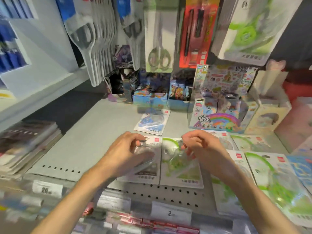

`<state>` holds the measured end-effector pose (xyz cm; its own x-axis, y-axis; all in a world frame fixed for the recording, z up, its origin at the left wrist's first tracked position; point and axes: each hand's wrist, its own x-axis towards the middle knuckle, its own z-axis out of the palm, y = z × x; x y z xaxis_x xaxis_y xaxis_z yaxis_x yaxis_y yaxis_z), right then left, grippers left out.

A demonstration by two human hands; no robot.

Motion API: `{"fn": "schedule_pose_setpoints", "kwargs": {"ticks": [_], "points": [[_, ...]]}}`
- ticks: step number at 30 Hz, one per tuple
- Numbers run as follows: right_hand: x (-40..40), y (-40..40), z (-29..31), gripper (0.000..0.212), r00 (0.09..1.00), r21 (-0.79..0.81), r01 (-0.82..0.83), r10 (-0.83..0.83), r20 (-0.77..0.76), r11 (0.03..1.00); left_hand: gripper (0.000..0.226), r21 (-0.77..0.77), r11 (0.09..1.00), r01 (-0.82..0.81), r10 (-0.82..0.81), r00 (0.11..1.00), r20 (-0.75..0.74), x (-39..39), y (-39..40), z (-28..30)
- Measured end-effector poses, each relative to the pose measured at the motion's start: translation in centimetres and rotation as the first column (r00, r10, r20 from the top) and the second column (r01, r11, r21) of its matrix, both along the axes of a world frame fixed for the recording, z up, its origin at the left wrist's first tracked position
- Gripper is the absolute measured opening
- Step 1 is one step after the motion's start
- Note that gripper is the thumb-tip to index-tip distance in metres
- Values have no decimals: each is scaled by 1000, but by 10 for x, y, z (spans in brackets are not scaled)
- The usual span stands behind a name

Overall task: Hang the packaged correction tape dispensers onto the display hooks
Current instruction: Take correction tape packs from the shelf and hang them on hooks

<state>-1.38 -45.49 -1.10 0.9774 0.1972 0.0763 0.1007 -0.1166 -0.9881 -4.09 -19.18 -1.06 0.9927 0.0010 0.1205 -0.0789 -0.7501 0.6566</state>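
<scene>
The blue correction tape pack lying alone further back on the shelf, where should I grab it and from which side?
Take the blue pack by a bare card edge, likely the near lower edge, coming from the front. It lies flat on the shelf with a domed blister in the middle, so pinching the thin card margin should be easier than gripping the bulge.

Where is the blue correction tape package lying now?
The blue package lies flat on the grey shelf, beyond both hands, left of the rainbow pony box.

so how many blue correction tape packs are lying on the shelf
2: one blue pack lies alone behind the hands, another at the far right edge, partly cut off. More may be hidden.
</scene>
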Motion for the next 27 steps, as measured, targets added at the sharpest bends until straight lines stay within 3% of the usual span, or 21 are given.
{"fn": "schedule_pose_setpoints", "kwargs": {"ticks": [2,3,7,12,15,17,19,23,27], "points": [[1,5,-2,19,998,-90,-32,36,47,995,76,210,976,52,-49,999,-19,0,4,-5],[2,7,-2,20,997,-112,-37,44,62,993,83,244,967,73,-70,997,-21,0,6,-8],[4,8,-3,23,998,-123,-40,45,36,992,75,245,964,100,-110,993,30,3,15,-11],[7,13,-4,22,999,-138,-22,25,22,990,67,197,975,106,-121,990,67,2,27,-7],[9,24,3,5,997,-62,-66,64,-40,996,70,118,987,109,-123,985,121,4,29,2],[12,35,7,31,983,44,-114,119,-142,992,71,39,993,115,-120,977,178,5,23,8],[14,44,12,44,970,22,-162,163,-179,987,72,-29,990,141,-132,967,220,9,11,14],[14,52,14,18,956,100,-246,258,-137,964,80,-61,982,179,-159,957,243,20,-12,18],[18,43,11,27,984,193,-133,153,-89,972,77,-80,960,270,-249,947,203,34,-14,18]]}}
